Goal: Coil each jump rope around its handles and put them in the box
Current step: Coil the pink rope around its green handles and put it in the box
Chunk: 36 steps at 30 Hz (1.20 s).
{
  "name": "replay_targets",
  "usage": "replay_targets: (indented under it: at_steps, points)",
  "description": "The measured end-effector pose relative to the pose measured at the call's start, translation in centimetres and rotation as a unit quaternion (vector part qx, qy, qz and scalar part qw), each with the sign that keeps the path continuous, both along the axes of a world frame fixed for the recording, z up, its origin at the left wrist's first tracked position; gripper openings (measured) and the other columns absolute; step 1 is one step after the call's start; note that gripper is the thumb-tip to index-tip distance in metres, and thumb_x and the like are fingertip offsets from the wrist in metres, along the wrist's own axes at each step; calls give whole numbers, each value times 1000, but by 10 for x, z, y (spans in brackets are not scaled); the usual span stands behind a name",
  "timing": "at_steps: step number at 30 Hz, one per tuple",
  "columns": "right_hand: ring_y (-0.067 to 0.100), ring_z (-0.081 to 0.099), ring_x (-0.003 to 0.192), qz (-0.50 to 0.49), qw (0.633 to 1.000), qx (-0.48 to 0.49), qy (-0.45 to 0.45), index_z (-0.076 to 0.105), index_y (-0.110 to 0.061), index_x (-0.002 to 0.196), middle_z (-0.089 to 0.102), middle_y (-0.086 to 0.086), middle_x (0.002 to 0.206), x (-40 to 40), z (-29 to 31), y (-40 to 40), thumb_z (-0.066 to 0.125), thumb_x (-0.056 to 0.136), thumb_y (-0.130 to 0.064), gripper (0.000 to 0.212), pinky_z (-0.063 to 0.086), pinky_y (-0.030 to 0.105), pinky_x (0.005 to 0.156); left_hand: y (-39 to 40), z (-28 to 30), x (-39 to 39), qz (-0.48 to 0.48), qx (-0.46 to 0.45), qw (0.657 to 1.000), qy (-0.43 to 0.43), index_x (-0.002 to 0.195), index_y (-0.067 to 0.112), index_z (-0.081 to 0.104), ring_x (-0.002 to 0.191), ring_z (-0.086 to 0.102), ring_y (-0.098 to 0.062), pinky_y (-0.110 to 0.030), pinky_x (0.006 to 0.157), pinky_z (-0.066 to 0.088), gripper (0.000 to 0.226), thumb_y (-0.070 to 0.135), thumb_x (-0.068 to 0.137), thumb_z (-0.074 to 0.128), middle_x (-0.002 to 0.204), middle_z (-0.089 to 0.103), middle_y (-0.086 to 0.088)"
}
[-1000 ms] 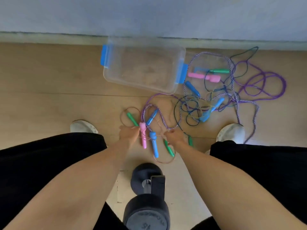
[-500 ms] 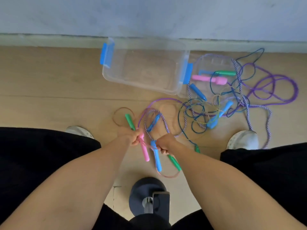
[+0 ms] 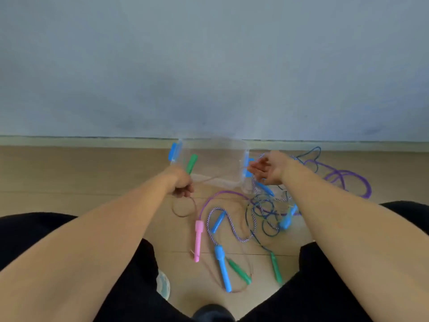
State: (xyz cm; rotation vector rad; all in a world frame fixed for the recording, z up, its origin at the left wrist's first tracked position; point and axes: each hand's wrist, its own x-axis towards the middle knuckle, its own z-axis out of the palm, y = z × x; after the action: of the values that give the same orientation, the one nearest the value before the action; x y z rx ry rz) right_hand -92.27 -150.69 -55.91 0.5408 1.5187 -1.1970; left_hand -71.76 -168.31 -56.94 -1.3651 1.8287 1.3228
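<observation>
Nearest, on the wooden floor (image 3: 69,173) between the person's dark-clad legs, lie loose handles: a pink handle (image 3: 198,240), a long blue handle (image 3: 223,268) just right of it, and two green handles (image 3: 239,271) beyond that. A striped rope (image 3: 232,225) loops off the blue one; a purple cord (image 3: 222,195) runs up from the pink one.

Further out, both forearms are extended forward and raised. Left hand (image 3: 182,184): fingers curled tight round a green handle held upright (image 3: 191,163), its top sticking up past the knuckles; a thin brownish cord (image 3: 184,206) hangs from the fist in a loop. Right hand (image 3: 267,169): palm turned up and inward, fingers relaxed and slightly spread, gripping nothing; whether it touches the blue latch is unclear.

Farthest, the clear box (image 3: 218,163) with blue latches sits at the grey wall (image 3: 209,66), blurred. Right of it, tangled jump ropes (image 3: 269,205) spread across the floor.
</observation>
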Motion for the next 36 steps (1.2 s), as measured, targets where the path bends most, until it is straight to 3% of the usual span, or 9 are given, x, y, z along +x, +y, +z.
replay_targets:
  at_steps: [4,8,13,18,23,26,28,32,36]
  points:
    - [20,65,64,-203,976,-63,37,43,-13,82,62,6,78,-36,69,20,33,95,-10,16,33,25,57,-40,63,4,-99,-91,991,-15,69,5,58,43,47,-15,-17,38,30,30,6,98,50,68,60,-11]
    - [15,64,62,-195,968,-38,154,39,-12,111,59,15,86,-67,117,49,28,99,-7,17,25,15,42,-84,118,11,-70,-228,970,39,75,-2,62,32,52,-13,-18,33,38,22,6,94,55,63,67,-11]
    - [14,64,42,64,945,93,306,56,-3,94,64,15,80,-73,129,64,44,95,1,13,30,15,33,-89,112,17,-74,-253,964,38,82,-7,66,42,61,-18,-25,40,49,18,3,93,55,66,70,-15]
    - [12,40,35,420,829,212,302,63,1,113,73,15,79,-43,89,72,48,97,-3,23,28,18,37,-49,91,-21,-109,-158,968,162,98,-3,60,58,69,-17,-26,54,57,10,-6,88,60,78,71,-15]
    - [16,65,64,577,797,-37,174,66,-12,111,72,12,105,6,103,37,45,102,-10,23,49,27,58,9,98,-69,-118,-6,946,303,83,17,44,106,66,-34,-51,94,51,36,25,65,74,108,67,-28]
    - [21,70,87,485,840,-161,184,66,-11,104,70,8,98,12,116,14,46,102,-8,20,53,29,72,37,101,-89,-115,162,930,309,71,13,49,75,64,-29,-44,81,50,24,27,80,66,74,65,-18]
    - [21,70,85,405,875,-148,219,66,-11,99,69,8,90,-6,115,10,47,101,-9,20,53,30,71,40,97,-94,-141,210,931,262,76,10,52,54,62,-28,-42,68,53,31,31,98,53,61,63,-13]
    - [19,64,81,407,840,50,356,69,-9,99,69,9,87,-49,80,24,54,97,-12,15,52,30,67,15,73,-87,-297,13,942,157,66,13,44,33,50,-15,-29,49,46,36,23,99,56,51,51,-3]
    - [25,57,95,499,792,210,282,56,-13,119,57,9,107,-48,1,33,65,91,-19,30,51,32,72,2,58,-90,-247,-43,959,136,71,15,40,41,46,-19,-28,50,46,31,22,96,57,59,45,-4]
